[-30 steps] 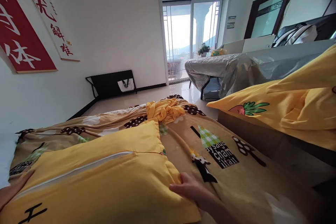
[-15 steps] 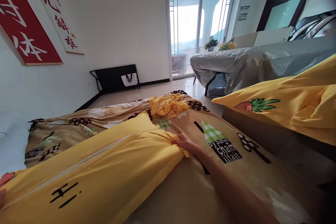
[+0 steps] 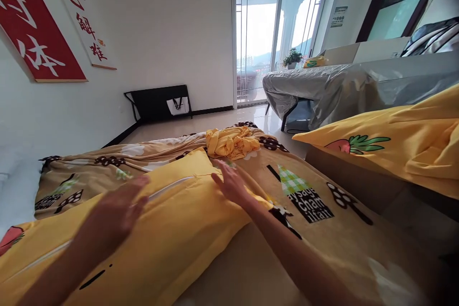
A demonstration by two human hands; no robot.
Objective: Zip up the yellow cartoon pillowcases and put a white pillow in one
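Observation:
A long yellow pillow (image 3: 172, 239) with a pale zipper (image 3: 172, 186) lies across the patterned blanket (image 3: 244, 258). A red printed shape (image 3: 10, 239) shows at its left end. My left hand (image 3: 120, 213), blurred by motion, is over the middle of the pillow and hides part of the zipper. Its fingers look stretched out, with nothing in them. At the pillow's far right end, my right hand (image 3: 231, 184) lies on or just above the cloth near the zipper's end, thumb and fingers apart. Beyond it sits a crumpled yellow cloth (image 3: 231, 143).
On the right, yellow fabric with a carrot print (image 3: 358, 146) hangs over a cardboard box (image 3: 337, 172). Farther back stands a plastic-covered table (image 3: 322, 86) with a potted plant (image 3: 292, 57). A black folded frame (image 3: 158, 105) leans by the wall.
My left hand has come from the left edge to over the pillow's middle. My right hand has let go of the pillow's corner and shifted up and left, fingers spreading.

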